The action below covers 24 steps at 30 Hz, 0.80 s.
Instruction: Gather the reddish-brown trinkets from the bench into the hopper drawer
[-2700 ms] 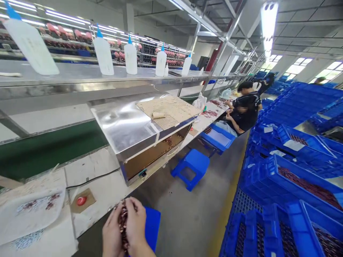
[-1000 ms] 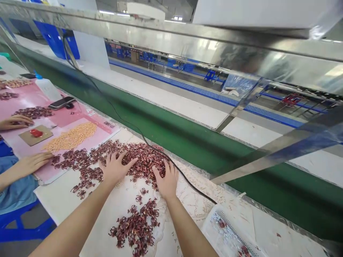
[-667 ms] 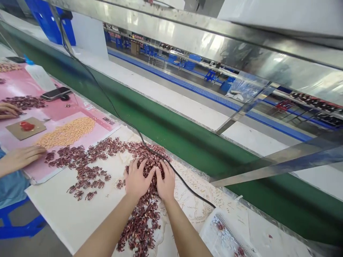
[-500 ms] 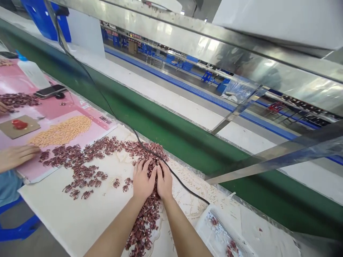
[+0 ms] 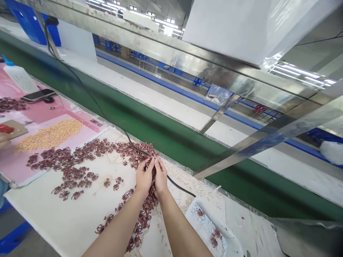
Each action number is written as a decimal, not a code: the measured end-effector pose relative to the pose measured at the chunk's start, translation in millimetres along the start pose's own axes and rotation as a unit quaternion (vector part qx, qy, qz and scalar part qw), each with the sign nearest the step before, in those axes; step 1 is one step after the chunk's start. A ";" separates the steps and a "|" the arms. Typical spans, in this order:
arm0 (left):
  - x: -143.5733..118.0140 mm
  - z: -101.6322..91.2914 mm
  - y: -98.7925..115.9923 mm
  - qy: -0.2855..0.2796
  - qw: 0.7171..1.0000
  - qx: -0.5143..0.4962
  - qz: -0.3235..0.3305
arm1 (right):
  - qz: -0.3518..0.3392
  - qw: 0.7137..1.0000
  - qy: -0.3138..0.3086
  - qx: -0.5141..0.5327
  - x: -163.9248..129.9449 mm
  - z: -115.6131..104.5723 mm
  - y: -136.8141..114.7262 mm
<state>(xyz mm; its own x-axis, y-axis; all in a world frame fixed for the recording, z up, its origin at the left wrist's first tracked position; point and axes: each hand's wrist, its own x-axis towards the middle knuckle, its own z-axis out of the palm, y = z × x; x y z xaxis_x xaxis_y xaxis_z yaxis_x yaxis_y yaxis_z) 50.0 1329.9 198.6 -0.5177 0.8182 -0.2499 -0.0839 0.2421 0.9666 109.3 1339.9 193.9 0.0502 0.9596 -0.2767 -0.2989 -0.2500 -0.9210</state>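
Note:
My left hand (image 5: pixel 144 176) and my right hand (image 5: pixel 160 175) are side by side over a long heap of small dark red, curled pieces (image 5: pixel 143 217). The fingers of both are drawn in and the fingertips meet at the far end. Pieces show in the gap between the palms; how many the fingers enclose is hidden. A black cable (image 5: pixel 178 185) crosses the heap right by my fingertips and runs off to the right. More dark red pieces (image 5: pixel 76 178) lie scattered to the left on the pale tabletop (image 5: pixel 45 210).
At right stands a white basket (image 5: pixel 235 246) with pale bits and a few dark red pieces. Leftward are yellow pieces (image 5: pixel 50 134), a phone (image 5: pixel 39 95), a white bottle (image 5: pixel 21 78) and a co-worker's blurred hand (image 5: pixel 3 140). A green belt (image 5: pixel 171 137) and metal braces (image 5: pixel 230 153) lie beyond.
My fingers have drawn closer together, from spread over the heap to cupped. The co-worker's hand has moved from the pink sheet to the red object on cardboard. My view has shifted slightly.

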 end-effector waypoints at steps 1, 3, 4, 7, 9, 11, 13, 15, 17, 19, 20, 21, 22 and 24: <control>-3.6 -0.3 3.5 0.004 1.000 -0.006 -0.004 | 0.002 1.000 0.000 0.006 -3.7 1.3 -3.9; -11.5 -2.4 9.2 0.011 1.000 -0.014 -0.007 | 0.003 1.000 0.002 0.014 -11.9 3.4 -10.3; -15.5 -3.9 11.3 0.011 1.000 -0.018 -0.008 | 0.002 1.000 0.005 0.016 -16.1 4.0 -12.5; -26.0 -8.7 14.9 0.007 1.000 -0.018 -0.013 | 0.001 1.000 0.018 0.017 -26.6 3.7 -14.3; -32.4 -11.5 16.4 0.015 1.000 0.004 -0.016 | 0.006 1.000 0.024 0.019 -32.6 1.9 -12.7; -39.8 -13.9 18.1 0.023 0.999 0.031 -0.014 | 0.014 0.999 0.030 0.023 -39.4 -0.7 -11.2; -48.3 -15.6 20.3 0.020 0.999 0.047 -0.007 | 0.018 0.999 0.036 0.027 -47.6 -3.7 -11.8; -57.1 -16.4 22.2 0.011 0.999 0.050 -0.001 | 0.019 0.999 0.039 0.029 -56.1 -7.0 -15.3; -64.6 -15.6 23.4 0.005 0.999 0.049 0.000 | 0.018 0.999 0.040 0.030 -63.1 -10.6 -20.8; -70.3 -13.6 24.4 0.000 0.999 0.043 -0.002 | 0.017 0.999 0.041 0.030 -67.7 -14.1 -27.0; -72.7 -12.3 25.1 -0.002 0.999 0.039 -0.003 | 0.017 0.998 0.042 0.031 -69.3 -15.8 -30.0; -75.3 -11.0 26.1 -0.003 0.999 0.036 -0.005 | 0.018 0.998 0.044 0.032 -70.9 -17.4 -32.9; -78.3 -9.8 27.6 -0.005 0.999 0.035 -0.007 | 0.020 0.998 0.046 0.035 -72.9 -19.1 -35.8; -87.2 -7.7 32.1 -0.012 0.999 0.034 -0.010 | 0.023 0.997 0.054 0.044 -79.4 -23.4 -41.7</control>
<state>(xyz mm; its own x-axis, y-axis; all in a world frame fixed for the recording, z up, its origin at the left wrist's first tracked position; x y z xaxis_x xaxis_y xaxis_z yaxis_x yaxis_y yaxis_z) 85.8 1262.3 251.9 -0.4956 0.8250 -0.2716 -0.0354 0.2933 0.9554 140.0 1271.1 247.8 0.1344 0.9268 -0.3506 -0.3854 -0.2771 -0.8802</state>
